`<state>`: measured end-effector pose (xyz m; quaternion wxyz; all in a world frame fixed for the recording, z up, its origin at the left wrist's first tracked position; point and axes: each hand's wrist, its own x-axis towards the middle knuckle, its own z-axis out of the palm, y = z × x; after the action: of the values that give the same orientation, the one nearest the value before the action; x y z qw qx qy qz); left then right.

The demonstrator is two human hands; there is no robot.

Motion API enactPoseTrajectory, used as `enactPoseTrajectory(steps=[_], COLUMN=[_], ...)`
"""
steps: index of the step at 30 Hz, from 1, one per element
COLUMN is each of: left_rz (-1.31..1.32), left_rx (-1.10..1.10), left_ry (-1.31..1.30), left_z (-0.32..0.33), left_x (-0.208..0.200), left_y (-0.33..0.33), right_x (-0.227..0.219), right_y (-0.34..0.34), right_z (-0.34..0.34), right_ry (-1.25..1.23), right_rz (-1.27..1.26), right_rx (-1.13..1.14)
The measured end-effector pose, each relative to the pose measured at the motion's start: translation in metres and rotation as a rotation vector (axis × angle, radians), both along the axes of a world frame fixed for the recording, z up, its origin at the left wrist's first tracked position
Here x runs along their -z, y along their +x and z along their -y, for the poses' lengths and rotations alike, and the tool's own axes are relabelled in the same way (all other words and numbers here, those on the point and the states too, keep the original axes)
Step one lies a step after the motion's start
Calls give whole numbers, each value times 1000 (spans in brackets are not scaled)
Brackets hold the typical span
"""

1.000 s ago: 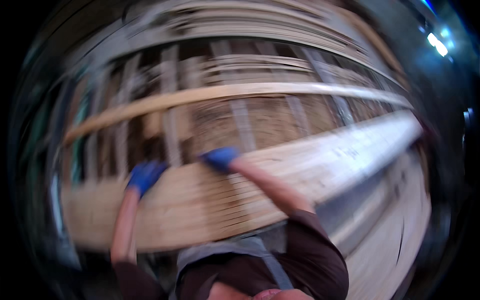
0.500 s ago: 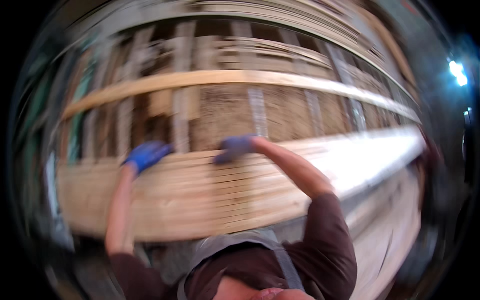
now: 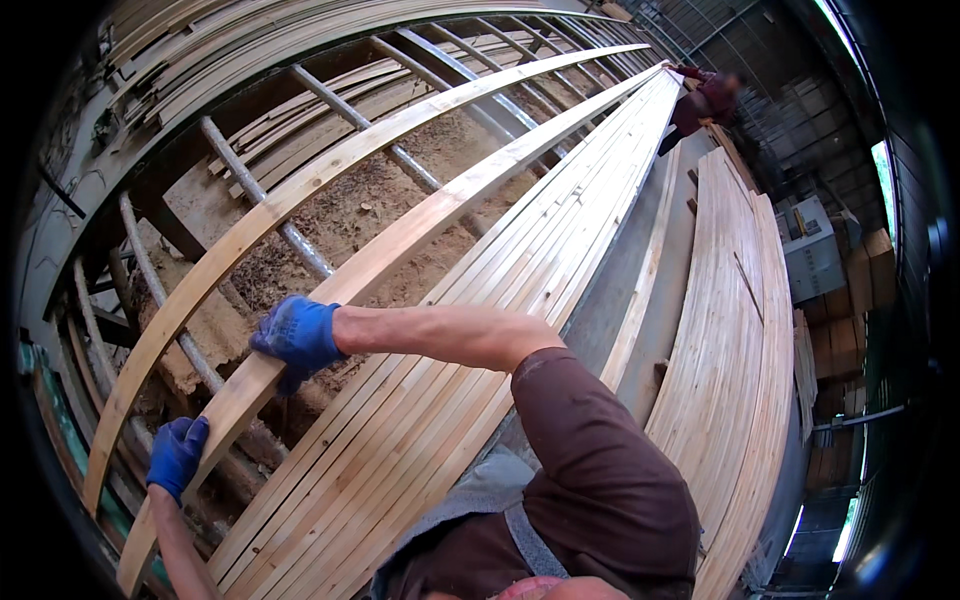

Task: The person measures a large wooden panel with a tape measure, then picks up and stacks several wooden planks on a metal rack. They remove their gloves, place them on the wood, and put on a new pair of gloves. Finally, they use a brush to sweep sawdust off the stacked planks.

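Plank (image 3: 400, 240), long, pale and thin, is seen in the head view lying apart from the big stack of boards (image 3: 520, 300), running from the near left far off toward the upper right. It is gripped at its near end by both blue-gloved hands: the right hand (image 3: 297, 335) is closed over its edge, and the left hand (image 3: 177, 455) is wrapped around it nearer the end. A second loose plank (image 3: 250, 230) is seen further left, over metal rollers (image 3: 300, 245) and sawdust. To the right, another stack of boards (image 3: 740, 330) is laid. At the far end a second person (image 3: 705, 100) is seen. By the look of it, one plank is separated; most of the stack remains.
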<state>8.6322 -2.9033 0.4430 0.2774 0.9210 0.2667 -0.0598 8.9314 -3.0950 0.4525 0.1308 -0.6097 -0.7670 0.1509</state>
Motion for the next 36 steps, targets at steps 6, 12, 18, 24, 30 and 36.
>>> enactPoseTrajectory(steps=[6,12,18,24,30,36], left_rz=[46,236,309,310,427,432], left_rx=[-32,-182,-311,-329,-368,-602], left_ry=[325,384,317,419,348,515], left_z=[42,114,146,150,143,206], left_x=[25,36,38,53,64,40], left_y=[-21,-43,-64,-40,-75,-61], right_x=[15,33,20,34,61,86], right_y=[6,-19,-38,-24,-59,-45], right_z=[-7,68,92,64,26,41], right_ry=[-385,100,221,-17,-122,73], right_rz=[20,61,-273,-103,-163,39], right_rx=[72,206,373,381,201,-10])
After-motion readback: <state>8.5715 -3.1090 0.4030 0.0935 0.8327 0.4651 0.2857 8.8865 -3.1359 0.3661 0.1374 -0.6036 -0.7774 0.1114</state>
